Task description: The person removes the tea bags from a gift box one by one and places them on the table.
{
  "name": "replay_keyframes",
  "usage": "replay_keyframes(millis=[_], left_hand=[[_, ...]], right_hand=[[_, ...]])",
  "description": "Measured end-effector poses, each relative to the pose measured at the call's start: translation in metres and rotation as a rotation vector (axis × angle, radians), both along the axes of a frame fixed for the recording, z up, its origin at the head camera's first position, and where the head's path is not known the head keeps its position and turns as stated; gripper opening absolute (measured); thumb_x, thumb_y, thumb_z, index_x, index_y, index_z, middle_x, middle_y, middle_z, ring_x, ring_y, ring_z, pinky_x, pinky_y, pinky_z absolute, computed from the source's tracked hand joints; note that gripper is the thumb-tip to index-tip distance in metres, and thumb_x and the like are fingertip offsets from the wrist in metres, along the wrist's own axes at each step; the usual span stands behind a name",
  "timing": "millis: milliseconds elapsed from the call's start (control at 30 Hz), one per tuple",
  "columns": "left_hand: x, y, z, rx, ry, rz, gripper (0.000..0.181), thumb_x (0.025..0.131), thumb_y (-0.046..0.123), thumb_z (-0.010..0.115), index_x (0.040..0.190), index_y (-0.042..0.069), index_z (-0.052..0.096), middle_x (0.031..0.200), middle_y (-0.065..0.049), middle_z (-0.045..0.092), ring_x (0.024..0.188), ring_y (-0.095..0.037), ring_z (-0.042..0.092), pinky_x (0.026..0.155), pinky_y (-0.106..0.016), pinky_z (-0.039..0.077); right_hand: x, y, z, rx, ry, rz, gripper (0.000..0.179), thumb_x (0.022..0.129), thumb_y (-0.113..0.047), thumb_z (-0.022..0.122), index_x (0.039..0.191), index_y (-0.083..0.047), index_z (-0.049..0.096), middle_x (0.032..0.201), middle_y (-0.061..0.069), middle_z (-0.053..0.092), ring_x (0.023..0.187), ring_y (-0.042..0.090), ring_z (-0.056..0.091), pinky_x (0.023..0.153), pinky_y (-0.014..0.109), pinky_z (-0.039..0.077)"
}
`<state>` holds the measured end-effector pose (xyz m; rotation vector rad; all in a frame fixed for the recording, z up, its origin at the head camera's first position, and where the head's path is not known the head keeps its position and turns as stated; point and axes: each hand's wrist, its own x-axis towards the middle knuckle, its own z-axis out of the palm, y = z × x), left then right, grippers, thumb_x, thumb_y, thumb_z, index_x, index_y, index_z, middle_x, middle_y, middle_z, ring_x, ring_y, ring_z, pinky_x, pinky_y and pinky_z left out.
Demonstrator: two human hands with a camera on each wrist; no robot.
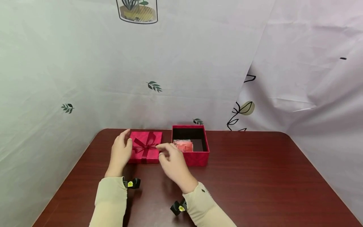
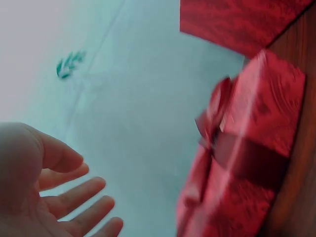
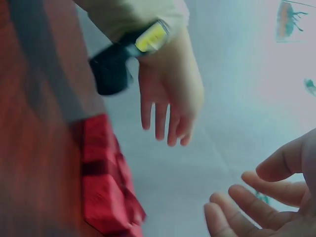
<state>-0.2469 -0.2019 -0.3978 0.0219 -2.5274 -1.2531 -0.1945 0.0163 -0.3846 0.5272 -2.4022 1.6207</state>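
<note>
A red gift box lid (image 1: 139,157) with a dark red ribbon bow (image 1: 145,146) lies on the table. Next to it, on the right, stands the red box (image 1: 196,159), uncovered, with a dark inside. Some flat, reddish packets (image 1: 185,147) are inside the box, towards its left side; their kind is too small to tell. My left hand (image 1: 120,153) is beside the lid's left edge, fingers extended and holding nothing. Near the lid's right side hovers my right hand (image 1: 173,162), its fingers loosely bent and nothing between them. Both wrist views show the hands apart from the lid (image 2: 252,158).
The brown wooden table (image 1: 255,176) stretches to the right and front of the box. Behind it hangs a pale cloth (image 1: 198,63) with leaf prints. Each wrist carries a black camera band, such as the left one's camera (image 1: 133,183).
</note>
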Motion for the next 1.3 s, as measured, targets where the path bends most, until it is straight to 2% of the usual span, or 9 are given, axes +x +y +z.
replay_keyframes(millis=[167,333,533,633,733,900,1000,1167,1300], left_hand=[[0.005,0.019,0.008,-0.095,0.190,-0.061,0.045,0.104,0.007,0.046,0.148,-0.005,0.046,0.147,-0.029,0.045,0.138,-0.045,0.041,0.114,-0.061,0.032],[0.010,0.036,0.013,-0.241,0.302,-0.150,0.048,0.103,0.015,0.055,0.147,-0.002,0.048,0.147,-0.026,0.047,0.135,-0.045,0.043,0.112,-0.063,0.032],[0.016,0.057,0.014,-0.409,0.298,-0.232,0.058,0.101,0.028,0.061,0.151,0.002,0.045,0.152,-0.020,0.045,0.141,-0.038,0.041,0.117,-0.064,0.024],[0.017,0.066,0.011,-0.487,0.299,-0.264,0.062,0.100,0.032,0.064,0.153,0.006,0.044,0.153,-0.017,0.046,0.142,-0.036,0.040,0.119,-0.064,0.021],[0.016,0.075,0.005,-0.557,0.306,-0.281,0.064,0.098,0.034,0.065,0.153,0.008,0.045,0.153,-0.015,0.047,0.144,-0.034,0.039,0.119,-0.064,0.018],[0.016,0.089,-0.008,-0.649,0.296,-0.302,0.064,0.099,0.038,0.065,0.153,0.009,0.046,0.157,-0.013,0.044,0.149,-0.031,0.034,0.120,-0.065,0.015],[0.016,0.094,-0.015,-0.683,0.260,-0.326,0.065,0.101,0.040,0.061,0.155,0.009,0.043,0.160,-0.011,0.039,0.150,-0.029,0.031,0.121,-0.063,0.014],[0.016,0.097,-0.021,-0.718,0.198,-0.346,0.068,0.103,0.044,0.055,0.157,0.007,0.037,0.164,-0.009,0.033,0.153,-0.025,0.025,0.122,-0.060,0.015],[0.014,0.097,-0.024,-0.738,0.175,-0.338,0.068,0.104,0.045,0.053,0.157,0.006,0.037,0.164,-0.010,0.033,0.153,-0.026,0.024,0.122,-0.059,0.017]], right_hand=[[-0.008,0.024,0.006,-0.082,0.075,-0.093,0.024,0.092,0.001,0.056,0.107,-0.007,0.074,0.103,0.006,0.071,0.088,0.018,0.066,0.078,0.028,0.057],[-0.021,0.052,0.005,-0.114,0.068,-0.186,0.021,0.093,0.000,0.058,0.105,-0.006,0.074,0.105,0.007,0.072,0.084,0.019,0.065,0.073,0.030,0.055],[-0.036,0.078,0.006,-0.114,0.003,-0.238,0.020,0.095,-0.001,0.057,0.107,-0.003,0.073,0.100,0.013,0.073,0.079,0.028,0.065,0.062,0.027,0.050],[-0.044,0.087,0.005,-0.099,-0.029,-0.245,0.020,0.096,-0.001,0.057,0.109,-0.001,0.072,0.099,0.015,0.072,0.082,0.032,0.068,0.064,0.028,0.051],[-0.050,0.093,0.004,-0.056,-0.068,-0.257,0.019,0.097,-0.005,0.058,0.110,-0.001,0.071,0.099,0.015,0.071,0.084,0.029,0.067,0.068,0.030,0.052],[-0.059,0.096,0.000,0.066,-0.127,-0.281,0.024,0.096,-0.010,0.058,0.113,-0.001,0.071,0.099,0.011,0.071,0.084,0.023,0.064,0.074,0.035,0.053],[-0.064,0.094,-0.001,0.147,-0.148,-0.272,0.027,0.094,-0.010,0.057,0.115,0.000,0.071,0.101,0.011,0.071,0.085,0.024,0.064,0.078,0.039,0.055],[-0.072,0.090,0.001,0.282,-0.189,-0.253,0.028,0.093,-0.008,0.057,0.117,0.001,0.070,0.102,0.013,0.071,0.089,0.026,0.065,0.083,0.043,0.056],[-0.081,0.087,0.000,0.371,-0.267,-0.239,0.030,0.095,-0.008,0.059,0.121,0.004,0.068,0.108,0.016,0.071,0.089,0.026,0.065,0.083,0.042,0.056]])
